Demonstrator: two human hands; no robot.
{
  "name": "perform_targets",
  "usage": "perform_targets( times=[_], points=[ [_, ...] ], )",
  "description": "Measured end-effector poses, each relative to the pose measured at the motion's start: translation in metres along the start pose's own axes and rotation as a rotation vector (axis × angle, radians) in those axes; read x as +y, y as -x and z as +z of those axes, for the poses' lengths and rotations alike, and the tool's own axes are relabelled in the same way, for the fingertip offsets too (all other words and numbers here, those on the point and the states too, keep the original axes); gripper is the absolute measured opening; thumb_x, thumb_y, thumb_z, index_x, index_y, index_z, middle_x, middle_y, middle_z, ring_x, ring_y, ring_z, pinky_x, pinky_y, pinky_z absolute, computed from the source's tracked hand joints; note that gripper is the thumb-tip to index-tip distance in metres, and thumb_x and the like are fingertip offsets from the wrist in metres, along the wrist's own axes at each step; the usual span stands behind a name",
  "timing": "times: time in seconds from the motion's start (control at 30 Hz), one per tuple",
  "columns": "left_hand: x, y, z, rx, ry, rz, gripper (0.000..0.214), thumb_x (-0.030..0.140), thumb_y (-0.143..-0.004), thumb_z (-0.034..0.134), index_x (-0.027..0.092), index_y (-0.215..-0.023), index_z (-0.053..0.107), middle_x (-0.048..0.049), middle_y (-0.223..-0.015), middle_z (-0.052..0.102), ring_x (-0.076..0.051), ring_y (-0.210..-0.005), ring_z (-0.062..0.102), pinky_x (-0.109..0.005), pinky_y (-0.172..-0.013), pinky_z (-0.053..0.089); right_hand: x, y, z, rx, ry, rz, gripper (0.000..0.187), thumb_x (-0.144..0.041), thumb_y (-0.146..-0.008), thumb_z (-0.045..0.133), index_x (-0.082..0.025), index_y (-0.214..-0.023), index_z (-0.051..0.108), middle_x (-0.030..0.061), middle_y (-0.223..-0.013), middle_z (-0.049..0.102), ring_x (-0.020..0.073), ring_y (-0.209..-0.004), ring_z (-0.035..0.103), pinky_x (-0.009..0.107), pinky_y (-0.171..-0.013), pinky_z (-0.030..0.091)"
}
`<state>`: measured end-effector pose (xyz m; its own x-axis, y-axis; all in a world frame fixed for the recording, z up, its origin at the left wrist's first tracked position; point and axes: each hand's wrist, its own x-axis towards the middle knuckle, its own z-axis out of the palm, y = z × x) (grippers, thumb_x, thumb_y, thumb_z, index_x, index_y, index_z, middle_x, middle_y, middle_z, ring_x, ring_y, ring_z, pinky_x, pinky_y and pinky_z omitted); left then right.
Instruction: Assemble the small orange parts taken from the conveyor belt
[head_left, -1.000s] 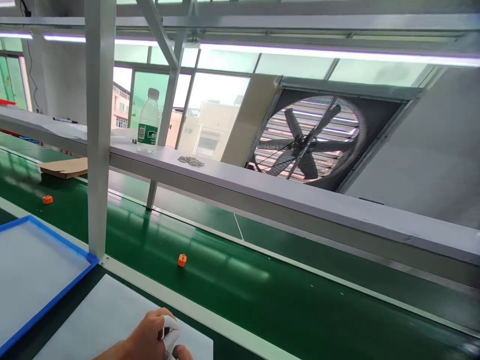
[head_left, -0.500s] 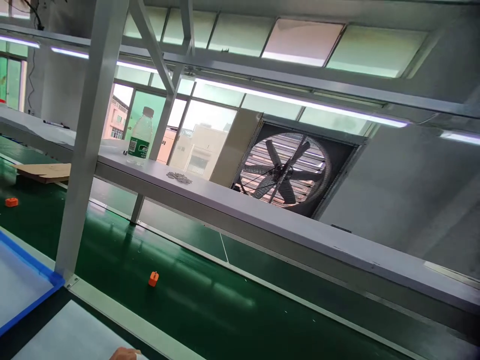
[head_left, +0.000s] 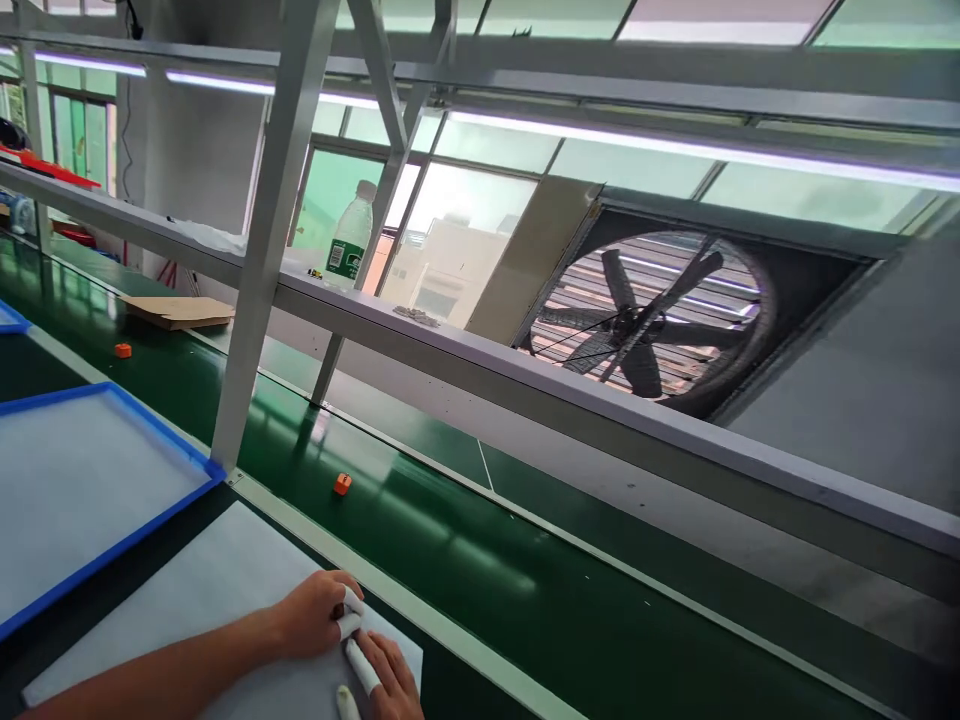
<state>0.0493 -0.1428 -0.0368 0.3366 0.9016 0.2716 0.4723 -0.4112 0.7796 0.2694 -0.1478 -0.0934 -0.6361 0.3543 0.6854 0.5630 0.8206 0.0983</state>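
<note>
On the flat white foam sheet [head_left: 225, 580], the left hand [head_left: 315, 615] pinches the white rubber finger cot [head_left: 363, 664] worn on the right hand [head_left: 390, 682], whose fingers lie loosely spread. A small orange plastic block [head_left: 342, 484] sits beyond the sheet.

The dark desk [head_left: 112, 585] runs along the near left and carries a blue-framed tray [head_left: 112, 550] with a pale inner face and, just to its right, a white sheet [head_left: 202, 590] lying flat. Beyond a pale rail, the green conveyor belt [head_left: 465, 560] bears a small orange piece [head_left: 342, 484], a second orange piece [head_left: 122, 350] farther left, and a flat cardboard piece [head_left: 178, 311]. Above the belt, a grey shelf [head_left: 525, 375] holds an upright plastic bottle [head_left: 349, 237] and a little heap of grey parts [head_left: 417, 316].
</note>
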Motion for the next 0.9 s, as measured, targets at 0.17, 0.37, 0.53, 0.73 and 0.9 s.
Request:
perform_targets(
  times=[0.17,0.37,0.53,0.73,0.9],
  points=[
    [-0.009,-0.001,0.000,0.022,-0.042,-0.012,0.019,0.012,-0.080,0.060,0.015,-0.086,0.078,-0.0071,-0.107,0.075,-0.017,-0.084,0.069,-0.025,-0.076,0.052,0.002,-0.009,-0.006,-0.125,-0.168,0.022,0.045,-0.027,-0.094,0.058,-0.021,-0.138,0.058,0.0075,-0.132,0.069,0.0280,-0.122,0.066,0.040,-0.100,0.059],
    [-0.013,0.000,0.001,0.013,-0.116,-0.014,0.015,0.016,-0.082,0.062,0.015,-0.084,0.076,-0.0090,-0.115,0.073,-0.023,-0.094,0.071,-0.032,-0.085,0.054,-0.010,-0.017,-0.019,-0.184,-0.198,0.125,0.050,-0.020,-0.091,0.059,-0.024,-0.141,0.055,0.0056,-0.136,0.066,0.0284,-0.126,0.063,0.041,-0.100,0.060],
    [-0.010,0.001,0.002,-0.001,-0.127,-0.001,0.015,0.015,-0.083,0.060,0.016,-0.085,0.075,-0.0097,-0.116,0.073,-0.024,-0.101,0.070,-0.033,-0.092,0.053,-0.012,-0.013,-0.016,-0.167,-0.149,0.133,0.049,-0.021,-0.091,0.058,-0.023,-0.140,0.056,0.0051,-0.136,0.066,0.0291,-0.125,0.063,0.043,-0.097,0.062],
    [-0.006,0.000,0.001,-0.022,-0.090,-0.041,0.015,0.015,-0.083,0.059,0.014,-0.079,0.074,-0.0112,-0.115,0.072,-0.024,-0.095,0.071,-0.034,-0.087,0.055,-0.013,-0.006,-0.011,-0.124,-0.158,0.154,0.047,-0.024,-0.093,0.056,-0.023,-0.139,0.056,0.0043,-0.135,0.067,0.0292,-0.124,0.064,0.042,-0.099,0.060],
    [0.000,0.000,-0.001,-0.034,-0.022,-0.094,0.016,0.016,-0.082,0.060,0.015,-0.082,0.076,-0.0111,-0.119,0.071,-0.025,-0.094,0.070,-0.036,-0.089,0.052,-0.013,0.003,0.000,-0.064,-0.166,0.172,0.043,-0.029,-0.097,0.052,-0.022,-0.139,0.056,0.0065,-0.131,0.069,0.0308,-0.121,0.065,0.045,-0.098,0.060]
  ],
)
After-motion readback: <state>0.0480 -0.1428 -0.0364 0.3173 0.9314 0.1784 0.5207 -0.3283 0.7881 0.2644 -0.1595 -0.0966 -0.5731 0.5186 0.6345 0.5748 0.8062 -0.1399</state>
